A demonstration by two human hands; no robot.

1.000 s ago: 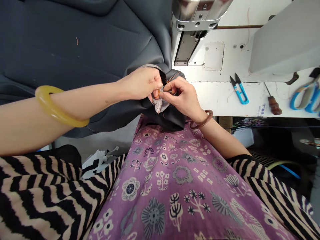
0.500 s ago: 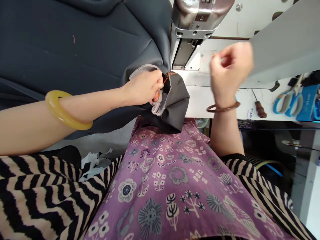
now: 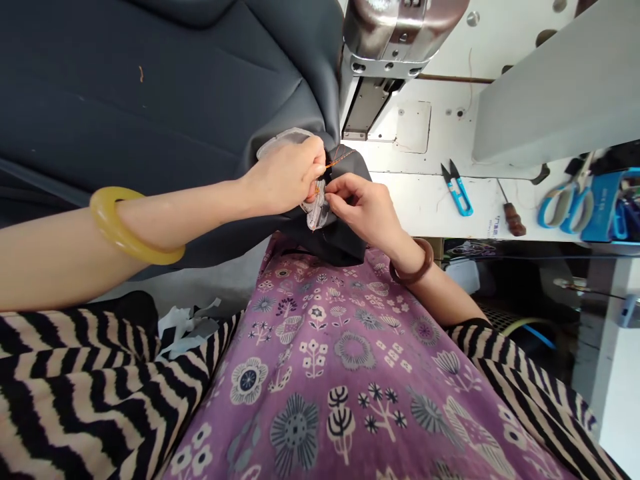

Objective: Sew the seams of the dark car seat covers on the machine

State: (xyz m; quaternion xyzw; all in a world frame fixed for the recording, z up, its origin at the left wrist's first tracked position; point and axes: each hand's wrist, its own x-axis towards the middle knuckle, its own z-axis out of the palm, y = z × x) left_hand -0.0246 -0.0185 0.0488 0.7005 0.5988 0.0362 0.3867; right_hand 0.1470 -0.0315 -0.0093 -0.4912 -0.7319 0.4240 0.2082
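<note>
My left hand (image 3: pixel 287 173) is closed on the gathered edge of a dark grey leather-like fabric (image 3: pixel 175 107), whose pale grey backing shows around the fingers. A loose orange thread (image 3: pixel 341 160) comes out beside the left fingertips and lies to the right across the fabric. Close against the same edge, my right hand (image 3: pixel 367 210) has thumb and forefinger pinched together, just right of the left fingers. Whatever sits in that pinch is too small to make out. A corner of the fabric hangs over the purple patterned apron (image 3: pixel 320 347) on my lap.
The metal sewing machine head (image 3: pixel 400 33) stands above the hands. Blue thread snips (image 3: pixel 457 189), a wooden-handled screwdriver (image 3: pixel 513 217) and blue-handled scissors (image 3: pixel 567 203) lie on the white table (image 3: pixel 415 207) at right, near a blue box (image 3: pixel 600 217). Pale scraps (image 3: pixel 185 327) are at lower left.
My right hand has come down and left from above the table to the fabric edge beside my left hand. The snips it was covering are now visible. My left hand keeps its hold.
</note>
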